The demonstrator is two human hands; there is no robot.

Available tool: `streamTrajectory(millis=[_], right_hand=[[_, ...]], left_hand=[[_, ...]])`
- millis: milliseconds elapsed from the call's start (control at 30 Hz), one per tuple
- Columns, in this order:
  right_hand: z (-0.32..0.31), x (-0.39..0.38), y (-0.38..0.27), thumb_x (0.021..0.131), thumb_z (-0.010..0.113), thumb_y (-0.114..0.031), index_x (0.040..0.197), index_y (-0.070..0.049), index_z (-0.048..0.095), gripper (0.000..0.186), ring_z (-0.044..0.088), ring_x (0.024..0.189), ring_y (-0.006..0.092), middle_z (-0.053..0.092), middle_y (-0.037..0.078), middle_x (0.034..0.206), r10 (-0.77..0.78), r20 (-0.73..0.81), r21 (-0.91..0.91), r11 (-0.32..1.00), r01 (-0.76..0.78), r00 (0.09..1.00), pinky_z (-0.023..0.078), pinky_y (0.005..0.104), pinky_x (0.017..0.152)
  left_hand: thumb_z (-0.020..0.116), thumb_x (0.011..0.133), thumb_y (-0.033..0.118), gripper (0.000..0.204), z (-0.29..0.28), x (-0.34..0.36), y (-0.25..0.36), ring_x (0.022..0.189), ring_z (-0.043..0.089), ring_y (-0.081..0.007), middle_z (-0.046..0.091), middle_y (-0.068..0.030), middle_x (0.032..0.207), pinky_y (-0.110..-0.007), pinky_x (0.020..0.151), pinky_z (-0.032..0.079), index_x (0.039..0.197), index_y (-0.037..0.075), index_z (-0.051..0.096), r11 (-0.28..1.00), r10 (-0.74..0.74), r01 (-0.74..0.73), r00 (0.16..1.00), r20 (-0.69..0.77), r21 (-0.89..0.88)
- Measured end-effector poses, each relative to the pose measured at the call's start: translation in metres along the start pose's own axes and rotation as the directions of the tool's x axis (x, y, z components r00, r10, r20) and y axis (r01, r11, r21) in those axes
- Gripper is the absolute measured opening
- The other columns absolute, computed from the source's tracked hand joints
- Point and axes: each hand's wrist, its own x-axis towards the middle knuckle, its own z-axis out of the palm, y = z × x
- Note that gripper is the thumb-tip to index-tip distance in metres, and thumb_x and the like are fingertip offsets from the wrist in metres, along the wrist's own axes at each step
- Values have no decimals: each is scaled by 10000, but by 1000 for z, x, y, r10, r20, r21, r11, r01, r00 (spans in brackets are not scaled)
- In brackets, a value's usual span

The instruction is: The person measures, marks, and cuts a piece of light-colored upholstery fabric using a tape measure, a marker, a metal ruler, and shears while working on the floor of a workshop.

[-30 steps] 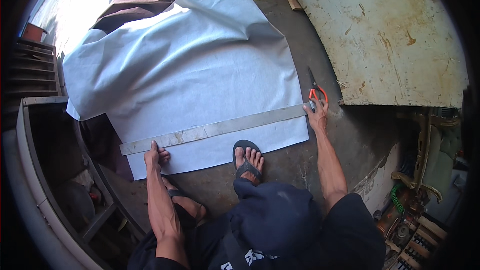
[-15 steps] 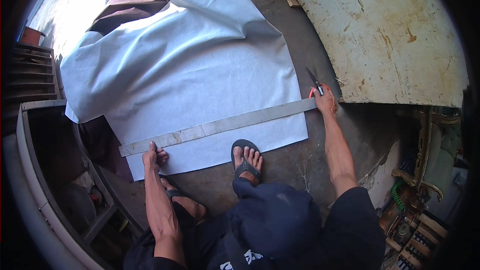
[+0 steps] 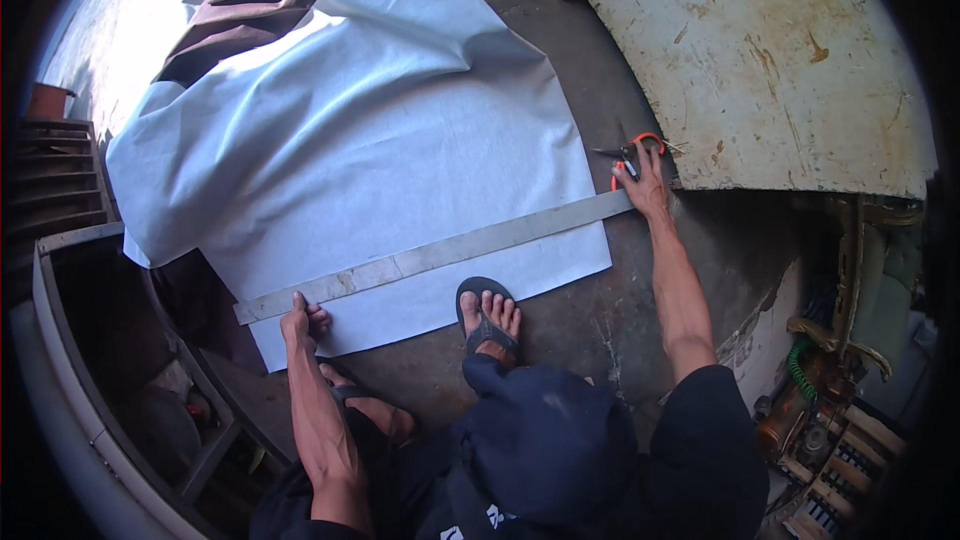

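Note:
A long grey metal ruler (image 3: pixel 450 252) lies slantwise across the near part of a large pale, wrinkled sheet (image 3: pixel 400 150). My left hand (image 3: pixel 303 320) is closed at the ruler's left end, its thumb on top. At the other end, my right hand (image 3: pixel 647 183) has its fingers spread beside scissors (image 3: pixel 648 139) with orange handles and opened blades, just touching them. A small white, pen-like piece (image 3: pixel 631 170) shows between the thumb and fingers; whether it is separate I cannot tell. My sandalled right foot (image 3: pixel 488 320) rests on the sheet's near edge.
Dark brown cloth (image 3: pixel 245 15) is bunched beyond the sheet. A worn, stained board (image 3: pixel 760 60) stands at the right. On the left is an open metal-framed box (image 3: pixel 85 230). A green coiled hose (image 3: pixel 800 370) and wooden slats (image 3: pixel 845 475) are at lower right.
My right hand's fingers have spread, and the scissors have turned and opened wider, a blade now pointing left. The left hand stays on the ruler. The view has shifted slightly.

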Motion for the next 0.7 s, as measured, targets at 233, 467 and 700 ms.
streamTrajectory(millis=[233, 467, 700], right_hand=[[4, -22, 22, 958, 551, -508, 1456, -281, 422, 563, 559, 1221, 415, 432, 142, 1458, 241, 94, -141, 964, -227, 966, 479, 517, 953], [21, -104, 51, 973, 550, -441, 1351, -164, 508, 470, 616, 1093, 423, 567, 191, 1270, 483, -248, -54, 858, -510, 840, 488, 525, 884], [71, -75, 22, 875, 722, -435, 1186, 24, 589, 570, 687, 848, 294, 701, 179, 1009, 524, -254, 325, 838, -438, 813, 535, 407, 742]], left_hand=[[512, 996, 548, 555, 0, 0, 7, 495, 577, -241, 613, -105, 620, -354, 463, 421, 780, 40, 567, 999, -26, 26, 1000, 11, -29], [518, 996, 539, 557, 9, -10, 7, 500, 599, -252, 621, -114, 617, -359, 456, 425, 786, 26, 582, 999, 23, -21, 998, -51, 47], [509, 1005, 527, 551, 10, -2, 2, 480, 575, -245, 611, -113, 617, -357, 419, 401, 786, 25, 571, 1000, 10, -10, 1000, -10, -5]])
